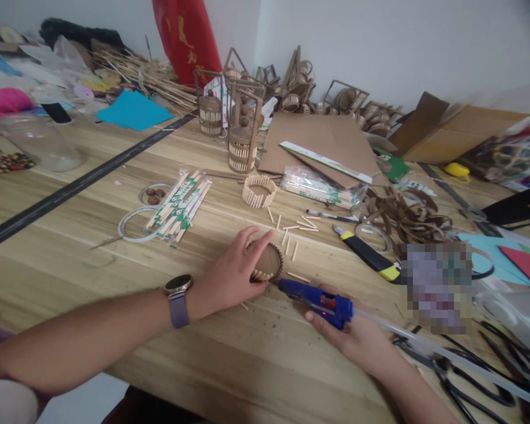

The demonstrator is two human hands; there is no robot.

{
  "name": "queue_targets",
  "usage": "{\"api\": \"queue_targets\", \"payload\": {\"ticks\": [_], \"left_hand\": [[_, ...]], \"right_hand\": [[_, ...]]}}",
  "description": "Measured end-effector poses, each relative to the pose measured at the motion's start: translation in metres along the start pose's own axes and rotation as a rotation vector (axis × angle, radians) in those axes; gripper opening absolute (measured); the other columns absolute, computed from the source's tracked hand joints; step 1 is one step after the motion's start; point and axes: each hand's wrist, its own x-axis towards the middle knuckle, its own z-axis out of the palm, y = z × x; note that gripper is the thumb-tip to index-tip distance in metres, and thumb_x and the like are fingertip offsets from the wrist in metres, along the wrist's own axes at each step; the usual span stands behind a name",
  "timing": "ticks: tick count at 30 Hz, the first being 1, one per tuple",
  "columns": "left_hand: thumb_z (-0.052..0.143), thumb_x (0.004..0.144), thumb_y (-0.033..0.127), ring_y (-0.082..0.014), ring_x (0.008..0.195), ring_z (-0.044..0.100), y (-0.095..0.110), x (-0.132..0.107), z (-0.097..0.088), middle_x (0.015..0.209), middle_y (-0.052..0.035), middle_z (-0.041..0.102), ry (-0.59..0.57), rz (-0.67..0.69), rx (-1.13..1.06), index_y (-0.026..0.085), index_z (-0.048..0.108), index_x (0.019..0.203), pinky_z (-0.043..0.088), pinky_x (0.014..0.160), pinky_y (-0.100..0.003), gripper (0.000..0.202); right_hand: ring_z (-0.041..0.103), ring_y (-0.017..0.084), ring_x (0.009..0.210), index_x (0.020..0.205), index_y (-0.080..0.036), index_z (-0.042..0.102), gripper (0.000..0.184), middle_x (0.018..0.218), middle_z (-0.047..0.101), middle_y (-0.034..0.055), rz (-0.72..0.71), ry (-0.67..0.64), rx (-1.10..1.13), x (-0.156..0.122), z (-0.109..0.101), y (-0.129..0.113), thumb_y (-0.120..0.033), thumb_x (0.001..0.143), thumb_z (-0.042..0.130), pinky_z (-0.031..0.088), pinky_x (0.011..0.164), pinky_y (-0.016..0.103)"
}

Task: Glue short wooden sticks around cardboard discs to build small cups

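Note:
My left hand [236,265], with a watch on its wrist, is closed around the side of a round brown cardboard base [271,262] with a ridged rim. Several short wooden sticks [261,275] stand along the near inside of that rim. In my right hand [357,338] is a blue hot glue gun [320,301], a long clear glue stick [424,340] running out of its back. The nozzle is at the base's near right edge; whether it touches is unclear. Loose cut sticks [295,251] lie just beyond, near a finished-looking ring of sticks [259,192].
Packs of wrapped chopsticks [179,209] and a tape roll [136,225] lie to the left. A utility knife [366,253], brown strips [406,215] and black scissors [468,377] are at the right. Small lantern-like models [242,147] and cardboard sheets [322,132] stand or lie behind.

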Motion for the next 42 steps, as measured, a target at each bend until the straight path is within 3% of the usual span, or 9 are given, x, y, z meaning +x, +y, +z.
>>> {"api": "queue_targets", "payload": {"ticks": [18, 23, 28, 31, 33, 36, 39, 42], "left_hand": [[0.073, 0.073, 0.014, -0.0345, 0.138, 0.033, 0.000, 0.000, -0.001, 0.143, -0.0166, 0.029, -0.002, 0.015, 0.019, 0.026, 0.017, 0.148, 0.037, 0.111, -0.054, 0.094], [0.073, 0.073, 0.014, -0.0350, 0.138, 0.034, -0.001, 0.000, -0.001, 0.143, -0.0167, 0.030, -0.001, 0.015, 0.006, 0.024, 0.020, 0.147, 0.037, 0.112, -0.053, 0.092], [0.072, 0.073, 0.014, -0.0351, 0.137, 0.034, -0.001, 0.000, -0.001, 0.143, -0.0158, 0.031, 0.006, 0.020, 0.000, 0.026, 0.018, 0.147, 0.038, 0.110, -0.055, 0.093], [0.071, 0.073, 0.013, -0.0349, 0.137, 0.035, -0.001, -0.001, -0.002, 0.142, -0.0163, 0.031, 0.004, 0.026, 0.010, 0.026, 0.017, 0.147, 0.039, 0.110, -0.055, 0.093], [0.071, 0.073, 0.013, -0.0348, 0.137, 0.034, 0.000, -0.001, -0.003, 0.142, -0.0169, 0.031, 0.002, 0.033, 0.016, 0.025, 0.016, 0.147, 0.038, 0.111, -0.054, 0.093], [0.072, 0.073, 0.013, -0.0347, 0.137, 0.035, -0.001, -0.001, -0.002, 0.142, -0.0171, 0.030, -0.001, 0.032, 0.012, 0.025, 0.016, 0.147, 0.038, 0.111, -0.054, 0.094], [0.072, 0.072, 0.013, -0.0348, 0.137, 0.035, -0.001, -0.001, -0.002, 0.142, -0.0168, 0.029, 0.002, 0.026, 0.000, 0.026, 0.015, 0.147, 0.038, 0.110, -0.054, 0.094], [0.072, 0.072, 0.013, -0.0352, 0.137, 0.034, -0.001, 0.000, -0.002, 0.142, -0.0173, 0.030, -0.005, 0.024, -0.001, 0.025, 0.016, 0.147, 0.037, 0.111, -0.055, 0.095]], "right_hand": [[0.071, 0.031, 0.097, 0.098, -0.021, 0.074, 0.041, 0.104, 0.076, 0.0118, -0.011, 0.056, 0.057, 0.002, 0.003, 0.001, -0.053, 0.081, 0.056, 0.058, 0.083, 0.043], [0.071, 0.029, 0.081, 0.094, -0.022, 0.074, 0.039, 0.088, 0.077, 0.0070, 0.164, 0.138, 0.172, 0.008, -0.004, 0.010, -0.055, 0.078, 0.060, 0.057, 0.072, 0.039], [0.054, 0.016, 0.048, 0.062, -0.019, 0.063, 0.046, 0.053, 0.061, 0.0009, 0.426, 0.213, 0.562, 0.018, -0.017, 0.024, -0.064, 0.072, 0.067, 0.043, 0.045, 0.027], [0.058, 0.016, 0.055, 0.070, -0.018, 0.065, 0.046, 0.060, 0.064, 0.0019, 0.456, 0.222, 0.779, 0.021, -0.026, 0.033, -0.063, 0.065, 0.074, 0.046, 0.050, 0.027], [0.065, 0.021, 0.067, 0.084, -0.018, 0.070, 0.046, 0.072, 0.070, 0.0049, 0.433, 0.243, 0.693, 0.021, -0.032, 0.037, -0.061, 0.065, 0.074, 0.052, 0.060, 0.031], [0.067, 0.027, 0.076, 0.094, -0.020, 0.072, 0.044, 0.082, 0.073, 0.0087, 0.341, 0.387, 0.201, 0.019, -0.033, 0.037, -0.057, 0.074, 0.065, 0.053, 0.068, 0.039], [0.066, 0.030, 0.083, 0.097, -0.017, 0.070, 0.038, 0.090, 0.073, 0.0132, 0.047, 0.544, -0.247, 0.019, -0.023, 0.024, -0.049, 0.087, 0.051, 0.052, 0.075, 0.045], [0.066, 0.025, 0.083, 0.104, -0.016, 0.067, 0.029, 0.092, 0.074, 0.0120, -0.285, 0.432, -0.392, 0.023, -0.005, 0.004, -0.033, 0.096, 0.044, 0.053, 0.074, 0.037]]}}
